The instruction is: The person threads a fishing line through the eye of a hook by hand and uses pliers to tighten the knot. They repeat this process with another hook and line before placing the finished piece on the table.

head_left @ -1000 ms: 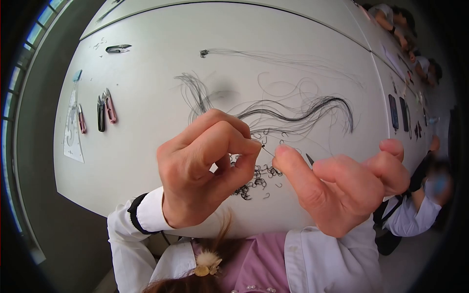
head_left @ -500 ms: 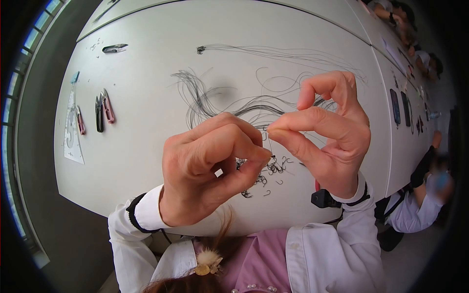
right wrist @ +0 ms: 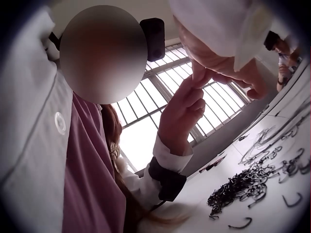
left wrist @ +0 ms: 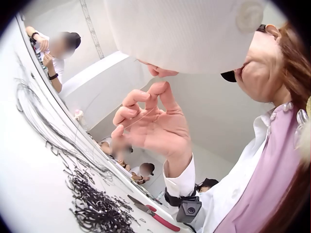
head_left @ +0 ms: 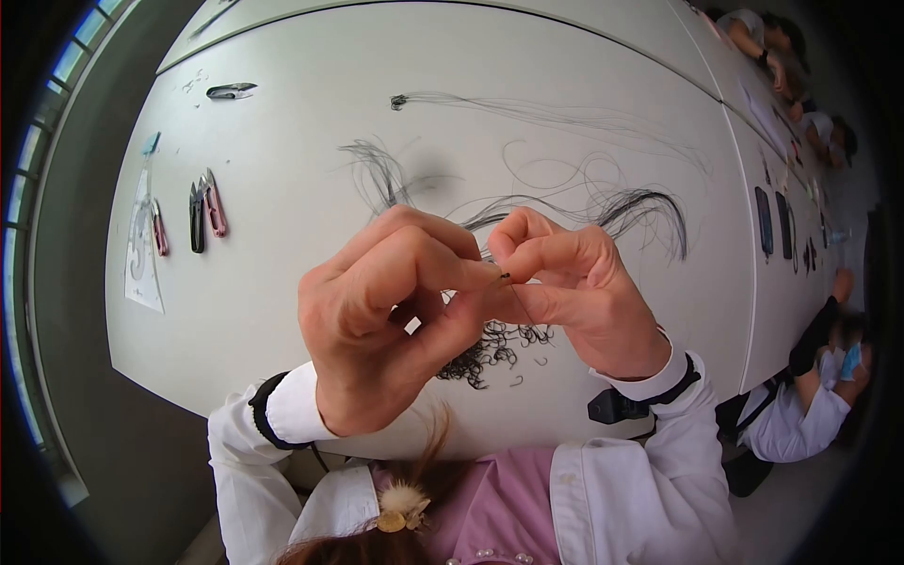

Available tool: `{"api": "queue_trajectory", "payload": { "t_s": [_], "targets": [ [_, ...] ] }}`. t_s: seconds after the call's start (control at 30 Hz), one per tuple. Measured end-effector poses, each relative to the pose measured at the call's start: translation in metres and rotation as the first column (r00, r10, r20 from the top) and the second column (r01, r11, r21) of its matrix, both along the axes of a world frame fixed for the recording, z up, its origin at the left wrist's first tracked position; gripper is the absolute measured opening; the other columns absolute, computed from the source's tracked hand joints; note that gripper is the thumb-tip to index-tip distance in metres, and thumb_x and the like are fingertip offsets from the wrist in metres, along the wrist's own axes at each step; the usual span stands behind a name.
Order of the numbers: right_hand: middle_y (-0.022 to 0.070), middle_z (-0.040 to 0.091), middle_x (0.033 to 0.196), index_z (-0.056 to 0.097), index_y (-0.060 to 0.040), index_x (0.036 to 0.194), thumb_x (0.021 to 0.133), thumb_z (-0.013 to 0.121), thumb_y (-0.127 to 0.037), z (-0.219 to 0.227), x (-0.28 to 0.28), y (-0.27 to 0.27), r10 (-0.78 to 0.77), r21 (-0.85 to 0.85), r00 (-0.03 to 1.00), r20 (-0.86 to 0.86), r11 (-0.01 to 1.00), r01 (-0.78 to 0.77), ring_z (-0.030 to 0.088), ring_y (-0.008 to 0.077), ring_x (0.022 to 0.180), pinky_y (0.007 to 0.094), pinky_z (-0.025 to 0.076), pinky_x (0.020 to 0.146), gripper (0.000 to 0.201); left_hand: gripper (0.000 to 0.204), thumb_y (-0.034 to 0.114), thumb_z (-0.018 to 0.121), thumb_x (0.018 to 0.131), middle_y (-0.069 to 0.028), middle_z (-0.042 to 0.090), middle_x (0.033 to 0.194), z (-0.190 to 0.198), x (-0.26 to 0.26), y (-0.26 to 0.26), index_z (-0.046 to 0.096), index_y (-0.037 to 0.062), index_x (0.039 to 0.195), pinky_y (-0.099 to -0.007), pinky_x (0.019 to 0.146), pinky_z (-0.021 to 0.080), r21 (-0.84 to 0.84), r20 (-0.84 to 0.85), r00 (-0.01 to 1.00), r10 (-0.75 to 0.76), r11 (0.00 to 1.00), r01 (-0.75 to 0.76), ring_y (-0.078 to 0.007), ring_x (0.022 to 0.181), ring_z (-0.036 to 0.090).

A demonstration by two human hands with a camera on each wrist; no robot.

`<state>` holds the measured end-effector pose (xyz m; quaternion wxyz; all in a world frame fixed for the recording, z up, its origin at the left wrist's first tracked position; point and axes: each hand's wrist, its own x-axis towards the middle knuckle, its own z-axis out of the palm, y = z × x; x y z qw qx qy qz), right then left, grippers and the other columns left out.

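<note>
In the head view my left hand (head_left: 391, 315) pinches a small dark fish hook (head_left: 505, 277) between thumb and forefinger, with most of the hook hidden by the fingertips. My right hand (head_left: 579, 292) is close against it, thumb and forefinger pinching a thin fishing line that runs from the hook. In the left wrist view that line (left wrist: 138, 119) crosses the right palm. Below the hands lies a heap of black fish hooks (head_left: 480, 363), partly covered by them in the head view. The right wrist view shows the heap and a few loose hooks (right wrist: 240, 224) beside it.
Bundles of dark fishing line (head_left: 650, 202) spread behind the hands, and a tied bunch (head_left: 399, 102) lies farther back. Thread snips (head_left: 197, 217) and a clear ruler (head_left: 143, 254) are at the left. Red-handled cutters (left wrist: 155, 213) lie near the heap. Other people sit at the right.
My right hand rose from the lower right, drew the line up beyond the hook, then came down and in against the left fingertips. The left hand stays almost in place, still pinching the hook.
</note>
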<state>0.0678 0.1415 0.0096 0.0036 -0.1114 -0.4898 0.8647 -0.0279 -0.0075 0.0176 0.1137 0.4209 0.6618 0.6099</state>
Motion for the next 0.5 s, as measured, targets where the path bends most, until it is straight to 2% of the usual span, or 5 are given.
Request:
{"api": "queue_trajectory", "payload": {
  "t_s": [0.13,0.2,0.27,0.33,0.5],
  "targets": [
    [0.0000,0.051,0.078,0.070,-0.0056,0.078,0.069,0.072,-0.002,0.000,0.003,-0.010,-0.071,0.477,0.986,-0.150,0.868,0.135,0.046,0.0134,0.081,0.0251,0.040,0.069,0.010,0.016,-0.013,0.063,0.069,-0.0054,0.057,0.078,-0.004,-0.002,0.003,0.056,0.0008,0.070,-0.0184,0.048,0.034,-0.004,-0.071,0.993,0.095,0.995,-0.096,-0.0048,0.059,0.046],
    [-0.0024,0.052,0.076,0.070,-0.0078,0.077,0.062,0.074,-0.002,0.008,0.004,-0.011,-0.002,0.887,0.907,-0.420,0.210,0.411,0.044,0.0156,0.077,0.0262,0.036,0.068,0.016,0.015,-0.012,0.064,0.068,-0.0041,0.057,0.077,-0.005,-0.002,0.003,0.057,0.0010,0.070,-0.0178,0.047,0.032,-0.001,-0.091,0.989,0.112,0.994,-0.113,-0.0036,0.058,0.045],
    [-0.0054,0.052,0.074,0.068,-0.0108,0.073,0.053,0.072,-0.006,0.007,0.006,-0.014,0.019,0.851,0.851,-0.524,-0.021,0.525,0.041,0.0162,0.073,0.0305,0.031,0.068,0.021,0.015,-0.012,0.064,0.068,-0.0037,0.057,0.076,-0.004,-0.002,0.004,0.057,0.0010,0.070,-0.0176,0.046,0.032,-0.003,-0.104,0.987,0.119,0.993,-0.120,-0.0031,0.056,0.043],
    [-0.0047,0.044,0.071,0.069,-0.0128,0.076,0.053,0.077,-0.010,0.015,0.014,-0.009,0.281,0.644,0.807,-0.519,-0.493,0.585,0.033,0.0198,0.069,0.0330,0.026,0.057,0.025,0.014,-0.012,0.064,0.068,-0.0033,0.057,0.076,-0.004,-0.001,0.005,0.057,0.0010,0.069,-0.0174,0.046,0.031,-0.007,-0.118,0.985,0.123,0.992,-0.125,-0.0026,0.055,0.042],
    [-0.0061,0.042,0.076,0.071,-0.0181,0.083,0.055,0.075,-0.022,0.024,0.018,-0.007,0.293,0.471,0.751,-0.592,-0.630,0.617,0.031,0.0196,0.074,0.0329,0.024,0.060,0.029,0.013,-0.010,0.064,0.067,-0.0029,0.057,0.075,-0.003,0.001,0.006,0.058,0.0012,0.069,-0.0176,0.045,0.030,-0.027,-0.117,0.990,0.077,0.996,-0.080,-0.0023,0.053,0.040]
  ]
}}
